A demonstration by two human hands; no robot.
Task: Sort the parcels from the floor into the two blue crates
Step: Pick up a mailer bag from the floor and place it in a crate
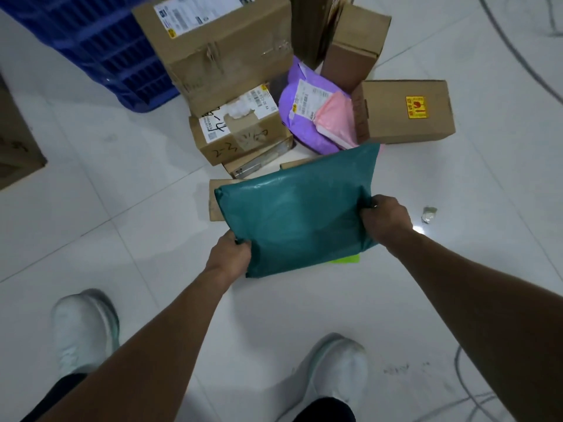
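A dark teal plastic mailer bag (297, 208) is held flat above the white tiled floor, in front of the parcel pile. My left hand (229, 255) grips its near left corner and my right hand (384, 219) grips its right edge. Behind it lie a purple mailer (297, 123) with a white label, a pink mailer (336, 118), and several cardboard boxes, among them a large one (219, 47) and one with a yellow sticker (406, 112). One blue crate (100, 47) stands at the far left; a second crate is out of view.
A flat cardboard parcel (214, 199) and a bright green item (345, 258) peek out from under the teal bag. A brown box (15, 144) sits at the left edge. My two white shoes (83, 327) stand at the bottom. Cables (466, 388) trail at the right.
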